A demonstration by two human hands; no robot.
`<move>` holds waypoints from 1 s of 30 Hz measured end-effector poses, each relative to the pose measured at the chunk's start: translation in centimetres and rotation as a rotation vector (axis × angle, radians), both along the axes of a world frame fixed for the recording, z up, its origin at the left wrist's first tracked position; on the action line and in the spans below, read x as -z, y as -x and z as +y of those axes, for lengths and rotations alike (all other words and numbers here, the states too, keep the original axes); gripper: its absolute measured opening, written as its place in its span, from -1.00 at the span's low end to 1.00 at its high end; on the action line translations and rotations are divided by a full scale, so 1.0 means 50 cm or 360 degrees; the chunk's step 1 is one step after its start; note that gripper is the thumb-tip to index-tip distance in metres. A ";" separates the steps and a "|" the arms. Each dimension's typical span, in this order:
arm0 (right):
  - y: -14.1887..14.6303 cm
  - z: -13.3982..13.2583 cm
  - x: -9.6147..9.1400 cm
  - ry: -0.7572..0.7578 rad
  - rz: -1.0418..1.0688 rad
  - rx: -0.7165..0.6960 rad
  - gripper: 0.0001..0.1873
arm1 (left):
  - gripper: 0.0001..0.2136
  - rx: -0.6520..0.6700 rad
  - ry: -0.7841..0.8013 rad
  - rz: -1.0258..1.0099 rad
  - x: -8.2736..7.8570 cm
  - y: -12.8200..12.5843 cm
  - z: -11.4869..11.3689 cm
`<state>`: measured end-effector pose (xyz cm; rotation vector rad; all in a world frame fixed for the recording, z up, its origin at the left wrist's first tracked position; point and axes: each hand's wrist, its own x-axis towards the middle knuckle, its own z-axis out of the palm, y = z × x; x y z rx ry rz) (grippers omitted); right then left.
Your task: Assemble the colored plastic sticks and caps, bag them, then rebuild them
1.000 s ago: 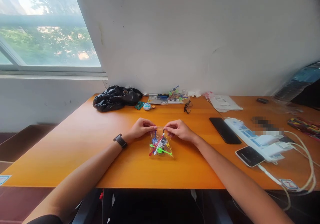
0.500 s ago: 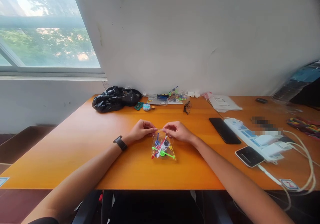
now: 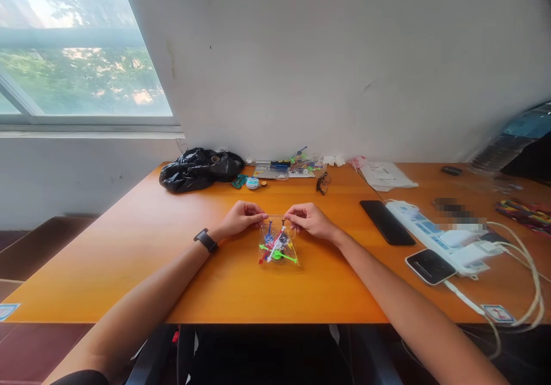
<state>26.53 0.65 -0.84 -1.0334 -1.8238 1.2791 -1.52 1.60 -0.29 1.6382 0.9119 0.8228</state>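
While the window [image 3: 86, 69] is glowing far left, left hand [image 3: 243, 220] and right hand [image 3: 312, 222] are pinching a clear bag [image 3: 279, 241] by its top, near-middle of an orangey desk [image 3: 215, 287], bright bits [image 3: 278, 254] showing inside.

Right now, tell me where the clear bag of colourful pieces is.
In the head view, the clear bag is just below centre, over the orange-brown table, its top edge held between the left hand and right hand.

Scuffed off-white wall [image 3: 275, 75] behind orange-brown wooden table [image 3: 232, 299]; grey-framed glass window [image 3: 94, 120] upper left, daylight, green trees [image 3: 99, 78] outside; reddish-brown floor [image 3: 38, 347] lower left.
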 end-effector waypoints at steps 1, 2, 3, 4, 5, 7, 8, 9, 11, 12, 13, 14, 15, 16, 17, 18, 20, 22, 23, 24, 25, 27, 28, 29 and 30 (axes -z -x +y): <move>-0.001 0.001 0.001 0.0000 0.0014 0.0004 -0.52 | -0.54 -0.0004 0.0004 -0.0005 0.001 0.001 0.002; -0.001 0.002 0.001 0.0002 0.0028 0.0013 -0.52 | -0.53 -0.0006 0.0011 -0.0013 0.002 0.002 0.002; -0.001 0.003 0.002 0.0002 0.0044 0.0026 -0.53 | -0.53 -0.0006 0.0021 -0.0022 0.002 0.002 0.003; -0.001 0.003 0.002 0.0001 0.0064 0.0045 -0.53 | -0.53 -0.0007 0.0030 -0.0032 0.001 0.001 0.002; 0.001 0.004 0.003 -0.0001 0.0089 0.0066 -0.54 | -0.53 -0.0011 0.0038 -0.0043 0.000 0.000 0.000; 0.005 0.003 0.006 0.0006 0.0149 0.0107 -0.55 | -0.54 -0.0035 0.0031 -0.0069 -0.004 -0.004 -0.005; 0.007 0.003 0.008 0.0014 0.0179 0.0127 -0.56 | -0.55 -0.0054 0.0020 -0.0084 -0.006 -0.006 -0.009; 0.011 0.001 0.010 0.0022 0.0203 0.0145 -0.57 | -0.56 -0.0075 0.0005 -0.0099 -0.009 -0.008 -0.012; 0.017 -0.001 0.014 0.0027 0.0228 0.0179 -0.61 | -0.57 -0.0120 -0.0021 -0.0125 -0.012 -0.011 -0.018; 0.020 -0.003 0.015 0.0021 0.0234 0.0196 -0.63 | -0.56 -0.0132 -0.0030 -0.0129 -0.012 -0.011 -0.019; 0.023 -0.005 0.017 0.0011 0.0238 0.0211 -0.64 | -0.56 -0.0130 -0.0034 -0.0124 -0.011 -0.012 -0.020; 0.025 -0.006 0.018 0.0000 0.0241 0.0224 -0.65 | -0.56 -0.0120 -0.0034 -0.0115 -0.009 -0.012 -0.020; 0.027 -0.007 0.018 -0.0009 0.0243 0.0233 -0.65 | -0.56 -0.0103 -0.0031 -0.0104 -0.006 -0.011 -0.019; 0.028 -0.008 0.019 -0.0016 0.0242 0.0240 -0.65 | -0.56 -0.0083 -0.0027 -0.0093 -0.004 -0.011 -0.018; 0.029 -0.009 0.019 -0.0021 0.0235 0.0242 -0.65 | -0.57 -0.0070 -0.0027 -0.0087 -0.001 -0.011 -0.017; 0.030 -0.010 0.019 -0.0027 0.0227 0.0240 -0.64 | -0.57 -0.0069 -0.0032 -0.0085 0.002 -0.010 -0.016; 0.031 -0.011 0.021 -0.0036 0.0213 0.0219 -0.63 | -0.57 -0.0080 -0.0060 -0.0075 0.005 -0.010 -0.015; 0.032 -0.012 0.022 -0.0042 0.0226 0.0207 -0.64 | -0.56 -0.0088 -0.0101 -0.0063 0.006 -0.011 -0.014; 0.032 -0.012 0.022 -0.0038 0.0245 0.0214 -0.65 | -0.56 -0.0087 -0.0119 -0.0063 0.006 -0.012 -0.015; 0.031 -0.013 0.021 -0.0030 0.0270 0.0226 -0.66 | -0.56 -0.0085 -0.0133 -0.0069 0.005 -0.013 -0.016; 0.031 -0.013 0.019 -0.0020 0.0294 0.0233 -0.65 | -0.56 -0.0084 -0.0146 -0.0079 0.004 -0.013 -0.017; 0.030 -0.016 0.011 0.0007 0.0323 0.0219 -0.61 | -0.57 -0.0091 -0.0163 -0.0101 0.001 -0.015 -0.020; 0.030 -0.018 0.007 0.0026 0.0324 0.0186 -0.58 | -0.57 -0.0097 -0.0167 -0.0106 0.001 -0.016 -0.022; 0.030 -0.020 0.004 0.0049 0.0321 0.0148 -0.56 | -0.58 -0.0102 -0.0168 -0.0107 0.001 -0.017 -0.023; 0.030 -0.021 0.002 0.0073 0.0317 0.0112 -0.56 | -0.58 -0.0107 -0.0169 -0.0104 0.001 -0.018 -0.024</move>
